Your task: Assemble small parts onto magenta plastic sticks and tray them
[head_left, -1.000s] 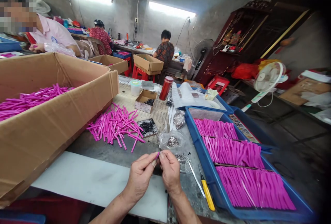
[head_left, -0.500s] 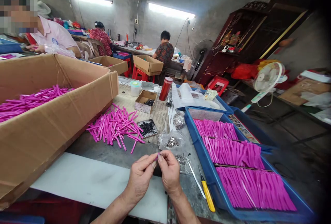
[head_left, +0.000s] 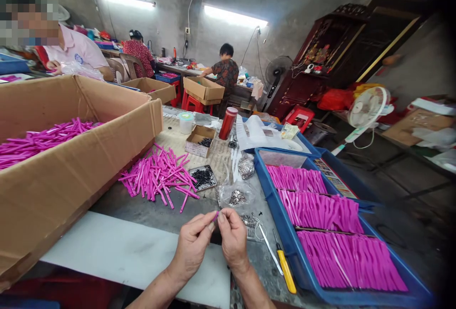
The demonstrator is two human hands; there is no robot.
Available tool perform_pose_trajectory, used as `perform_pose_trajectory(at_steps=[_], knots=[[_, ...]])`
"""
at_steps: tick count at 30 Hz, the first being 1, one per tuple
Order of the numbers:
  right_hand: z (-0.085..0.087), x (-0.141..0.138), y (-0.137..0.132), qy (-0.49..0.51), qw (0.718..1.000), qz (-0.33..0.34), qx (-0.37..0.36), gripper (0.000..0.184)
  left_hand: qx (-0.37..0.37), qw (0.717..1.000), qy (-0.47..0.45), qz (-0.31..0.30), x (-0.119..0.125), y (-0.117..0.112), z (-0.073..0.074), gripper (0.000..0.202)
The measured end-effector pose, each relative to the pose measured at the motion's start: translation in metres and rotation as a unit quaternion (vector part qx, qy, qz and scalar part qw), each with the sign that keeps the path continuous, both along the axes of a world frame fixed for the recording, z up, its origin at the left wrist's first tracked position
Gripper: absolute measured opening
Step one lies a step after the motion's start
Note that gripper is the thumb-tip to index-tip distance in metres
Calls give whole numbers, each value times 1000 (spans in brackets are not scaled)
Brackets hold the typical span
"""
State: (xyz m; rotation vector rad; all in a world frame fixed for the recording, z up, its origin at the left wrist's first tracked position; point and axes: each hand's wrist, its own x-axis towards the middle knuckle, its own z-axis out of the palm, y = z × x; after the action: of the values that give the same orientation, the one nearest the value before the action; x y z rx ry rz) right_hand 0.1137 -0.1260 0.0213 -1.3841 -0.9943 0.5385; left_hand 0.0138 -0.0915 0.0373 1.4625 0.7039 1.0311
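My left hand (head_left: pixel 192 245) and my right hand (head_left: pixel 233 237) meet fingertip to fingertip low in the middle of the view, above the table. Both pinch a small pink plastic piece (head_left: pixel 216 214), of which only the tip shows between the thumbs. Just beyond them lies a loose heap of pink plastic sticks (head_left: pixel 158 176), a small tray of black parts (head_left: pixel 204 177) and bags of small metal parts (head_left: pixel 237 196). To the right, a blue tray (head_left: pixel 285 247) holds three neat rows of pink pieces.
A big cardboard box (head_left: pixel 71 166) with pink sticks fills the left. A yellow-handled tool (head_left: pixel 286 268) lies by the blue tray. A small carton (head_left: pixel 200 140), white cup (head_left: pixel 186 121) and red flask (head_left: pixel 228 122) stand farther back. Other people work at distant tables; a fan (head_left: pixel 368 107) stands right.
My hands stay pinched together on the pink piece, shifting only slightly. The person at the far table has reached an arm out to the left.
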Motion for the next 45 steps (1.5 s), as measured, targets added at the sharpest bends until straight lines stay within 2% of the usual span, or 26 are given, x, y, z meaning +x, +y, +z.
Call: perform_pose_trajectory(at_steps=[3, 8, 14, 20, 25, 28, 32, 35, 38, 42, 45], knots=[[-2, 1, -1, -39, 999, -16, 1, 14, -8, 1000, -4, -1, 0, 1, -1, 24], [-3, 0, -1, -30, 999, 12, -13, 19, -4, 1000, -3, -3, 0, 1, 2, 24], [-3, 0, 0, -66, 997, -32, -4, 16, -15, 1000, -11, -2, 1, 0, 2, 24], [-1, -1, 0, -26, 1000, -10, -14, 18, -27, 1000, -12, -5, 3, 0, -1, 24], [-3, -1, 0, -48, 998, -34, -12, 14, -40, 999, -14, -9, 3, 1, -3, 25], [-3, -2, 0, -37, 999, -14, -16, 18, -36, 999, -4, -10, 1, 1, -4, 24], [-6, -2, 0, 21, 999, 6, -28, 18, -80, 997, -21, -7, 2, 2, -8, 25], [-9, -1, -2, -22, 999, -13, -32, 15, -102, 994, -28, -12, 5, 1, -12, 27], [-7, -1, -2, -52, 998, -27, -32, 16, -58, 998, -17, -9, 5, -1, -11, 25], [-1, -6, 0, 36, 999, -9, -20, 23, 51, 999, 5, 19, 2, -3, -4, 23], [0, -7, 1, 28, 999, -8, -25, 22, 58, 998, 3, 25, 2, -1, -2, 22]])
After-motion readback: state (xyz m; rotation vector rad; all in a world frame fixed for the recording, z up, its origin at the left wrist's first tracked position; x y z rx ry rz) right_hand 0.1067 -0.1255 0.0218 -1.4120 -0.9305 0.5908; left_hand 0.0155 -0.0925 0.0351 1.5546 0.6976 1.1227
